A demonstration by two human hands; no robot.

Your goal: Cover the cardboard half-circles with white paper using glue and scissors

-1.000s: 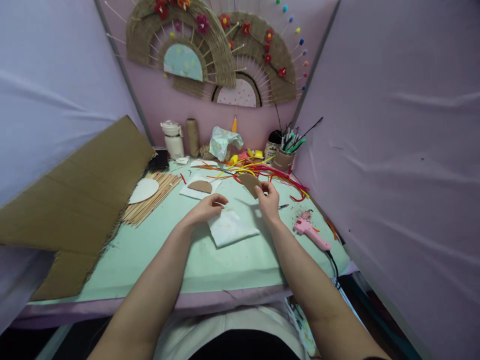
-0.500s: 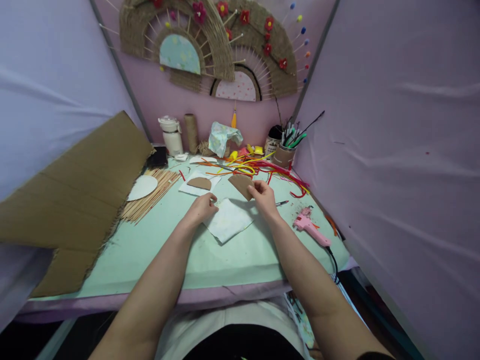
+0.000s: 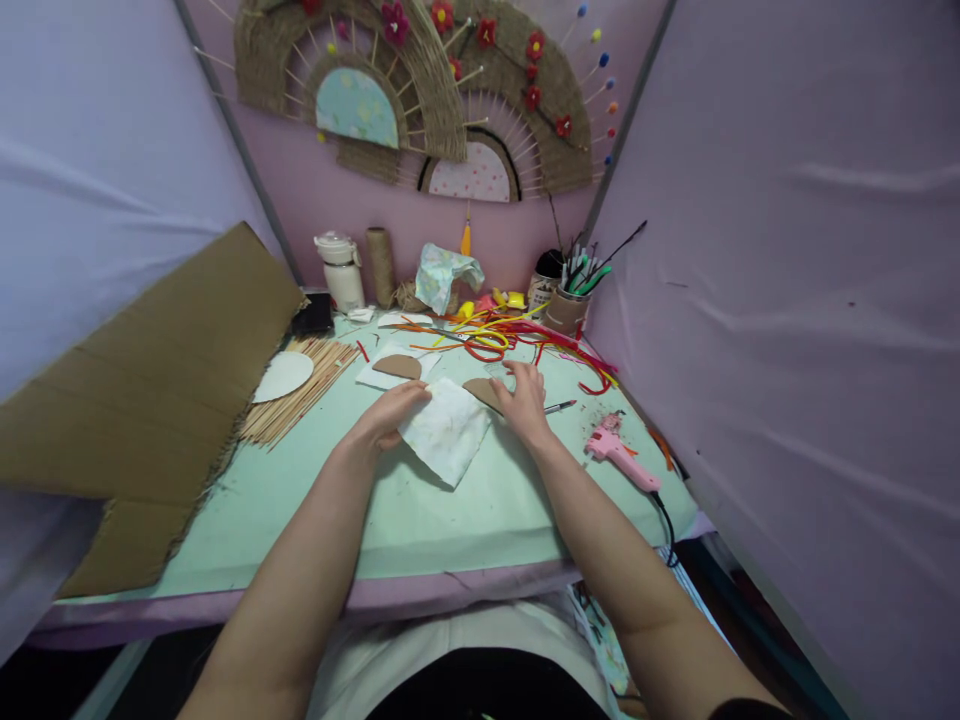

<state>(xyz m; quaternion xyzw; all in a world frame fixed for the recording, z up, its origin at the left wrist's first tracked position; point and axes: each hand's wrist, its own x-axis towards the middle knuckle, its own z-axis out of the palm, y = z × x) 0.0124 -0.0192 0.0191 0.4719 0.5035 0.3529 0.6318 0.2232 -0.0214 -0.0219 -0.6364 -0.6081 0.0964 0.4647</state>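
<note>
My left hand grips the left edge of a pale patterned fabric piece, thumb on top and fingers underneath. The fabric is partly raised from the table. To its upper right, a brown cardboard half-circle lies beside my right hand. The fingers of that hand are parted, with the thumb close to the cardboard; whether it still touches is hard to see. Beyond my left hand, a second cardboard half-circle rests on another pale fabric piece.
Red, orange and yellow strips and scissors lie behind the hands. A pink glue gun is at right, a pen nearer. Wooden sticks, a white oval and a large cardboard sheet occupy the left.
My left hand has taken hold of the fabric and tilted it up. My right hand has lowered the cardboard half-circle to the table and loosened its fingers.
</note>
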